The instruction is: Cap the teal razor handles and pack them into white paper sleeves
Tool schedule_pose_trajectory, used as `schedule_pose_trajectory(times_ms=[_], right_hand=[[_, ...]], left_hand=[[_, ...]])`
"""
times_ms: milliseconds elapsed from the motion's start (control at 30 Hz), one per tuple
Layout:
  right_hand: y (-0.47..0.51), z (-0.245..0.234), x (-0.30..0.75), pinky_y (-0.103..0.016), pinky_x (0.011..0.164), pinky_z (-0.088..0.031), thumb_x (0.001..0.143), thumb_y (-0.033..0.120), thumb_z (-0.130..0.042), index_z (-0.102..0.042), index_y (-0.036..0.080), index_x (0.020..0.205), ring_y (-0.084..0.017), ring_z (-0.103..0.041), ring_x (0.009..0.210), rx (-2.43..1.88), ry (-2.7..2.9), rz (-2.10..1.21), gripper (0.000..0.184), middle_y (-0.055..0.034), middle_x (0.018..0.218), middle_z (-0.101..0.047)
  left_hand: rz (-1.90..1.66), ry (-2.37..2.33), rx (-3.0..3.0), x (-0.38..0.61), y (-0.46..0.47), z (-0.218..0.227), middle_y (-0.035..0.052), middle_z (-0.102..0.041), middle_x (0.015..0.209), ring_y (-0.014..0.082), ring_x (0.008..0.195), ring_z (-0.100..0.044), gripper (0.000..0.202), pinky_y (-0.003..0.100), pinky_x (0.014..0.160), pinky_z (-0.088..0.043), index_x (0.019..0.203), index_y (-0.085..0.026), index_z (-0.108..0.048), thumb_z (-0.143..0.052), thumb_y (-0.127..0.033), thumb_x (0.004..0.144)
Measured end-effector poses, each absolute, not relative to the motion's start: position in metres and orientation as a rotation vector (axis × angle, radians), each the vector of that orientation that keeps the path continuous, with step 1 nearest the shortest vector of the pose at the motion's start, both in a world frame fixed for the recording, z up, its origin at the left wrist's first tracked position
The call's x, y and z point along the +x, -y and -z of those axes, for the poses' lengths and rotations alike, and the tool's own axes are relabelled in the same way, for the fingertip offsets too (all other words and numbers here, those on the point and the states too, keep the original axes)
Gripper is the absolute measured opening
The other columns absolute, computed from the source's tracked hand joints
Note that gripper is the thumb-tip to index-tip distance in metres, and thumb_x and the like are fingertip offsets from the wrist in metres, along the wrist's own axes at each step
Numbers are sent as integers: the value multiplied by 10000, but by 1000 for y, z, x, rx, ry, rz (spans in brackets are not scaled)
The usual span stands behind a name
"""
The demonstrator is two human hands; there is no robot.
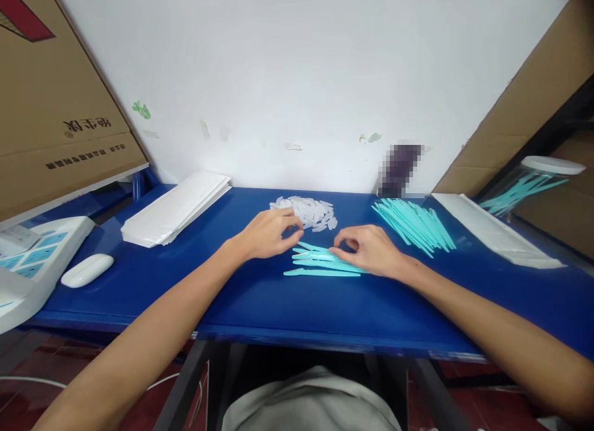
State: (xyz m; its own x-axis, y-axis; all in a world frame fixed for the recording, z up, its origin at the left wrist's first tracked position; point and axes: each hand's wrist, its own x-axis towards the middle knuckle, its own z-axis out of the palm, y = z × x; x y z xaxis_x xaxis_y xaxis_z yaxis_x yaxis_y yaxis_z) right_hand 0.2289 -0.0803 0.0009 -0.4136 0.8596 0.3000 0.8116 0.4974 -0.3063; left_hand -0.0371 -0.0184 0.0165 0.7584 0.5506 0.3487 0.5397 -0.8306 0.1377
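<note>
Blue table (pixel 185 298), white wall (pixel 301 78) behind. Teal sticks (pixel 325 272) lie near centre, long axis left-right, left of and partly under right hand (pixel 371 251), nearer one; its grip unclear. Left hand (pixel 269 234): thumb, fingers apart, beside white pieces (pixel 318 213).

The person's left hand (pixel 271 233) and right hand (pixel 369 250) are bare, likewise both forearms (pixel 153 332). Garment (pixel 313 403) at near centre: pale grey, creased.

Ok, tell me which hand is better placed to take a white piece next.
Probably the left hand: it is at the white pile's near edge, while the right hand is over the nearer turquoise sticks.
</note>
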Motion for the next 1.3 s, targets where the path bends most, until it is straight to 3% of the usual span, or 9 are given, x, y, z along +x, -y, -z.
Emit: schedule_pose_trajectory(times_ms=[100,200,367,533,667,1033,1167,1300], right_hand=[[83,2,230,-264,534,-303,795,475,-701,-684,193,762,-110,-433,489,-1343,2140,-129,285,46,529,-477],[88,1,231,-266,524,-297,766,454,-705,-656,184,772,-104,-407,473,-1220,2097,-126,275,60,521,-432],[89,-3,230,-274,568,-323,903,349,-562,-669,176,828,-123,-469,553,-1151,2304,-130,217,21,620,-511],[86,-5,228,-279,629,-363,954,356,-542,-658,190,995,-152,-543,705,-1193,2537,-168,207,-38,890,-620],[86,-4,229,-282,626,-353,971,353,-514,-629,194,944,-150,-521,685,-1221,2574,-236,198,-37,888,-600],[86,-11,234,-280,636,-320,902,283,-549,-583,205,869,-142,-484,672,-1202,2634,-310,91,-14,838,-578],[87,-12,236,-289,638,-330,883,271,-559,-569,210,990,-149,-485,685,-1186,2665,-350,124,-22,910,-586],[90,-13,236,-319,687,-374,953,384,-522,-540,216,1085,-188,-513,773,-1197,2678,-380,214,-55,1002,-582]], left_hand=[[-504,-739,2965,-30,26,-11,114,-616,1141,257,1024,-588,420,369,879,-450,1265,-197,-659,-505,-467,982],[-429,-672,2951,-24,30,-5,149,-547,1300,311,1164,-521,525,467,991,-430,1404,-232,-564,-486,-541,987],[-327,-706,2870,-25,28,0,158,-462,1435,360,1312,-426,640,553,1083,-374,1470,-270,-490,-475,-655,960],[-258,-730,2817,-29,25,1,160,-426,1482,390,1375,-379,721,586,1115,-341,1488,-284,-475,-491,-725,917],[-209,-747,2786,-29,25,2,163,-391,1525,414,1386,-367,758,617,1116,-325,1503,-292,-465,-508,-746,898],[-589,-488,2684,-33,10,0,114,-563,1337,248,1281,-504,368,435,1103,-399,1327,-258,-610,-405,-414,1064],[-837,-472,2677,-35,7,-2,94,-627,1205,215,1148,-588,272,391,1022,-459,1188,-227,-678,-469,-304,1031],[-931,-606,2744,-38,9,-5,83,-666,1086,214,1007,-623,235,378,914,-489,1084,-196,-696,-542,-307,945]])
